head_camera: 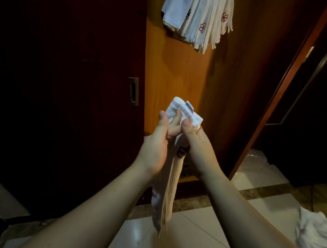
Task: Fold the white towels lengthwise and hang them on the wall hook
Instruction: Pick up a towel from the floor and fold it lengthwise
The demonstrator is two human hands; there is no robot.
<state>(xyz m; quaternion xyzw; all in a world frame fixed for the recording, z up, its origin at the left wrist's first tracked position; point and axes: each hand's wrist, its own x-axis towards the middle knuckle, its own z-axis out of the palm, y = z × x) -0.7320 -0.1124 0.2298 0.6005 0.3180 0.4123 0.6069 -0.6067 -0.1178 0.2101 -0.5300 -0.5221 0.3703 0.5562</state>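
Darkness covers the sliding door (59, 89) at left. Mid-frame, the left hand (156, 143) and right hand (195, 142) both pinch the top of a narrow folded towel (167, 187), its tail hanging toward the floor. Folding looks finished; next comes lifting it to the hung towels (200, 14) above. More unfolded towels (320, 238) lie on the floor at right.
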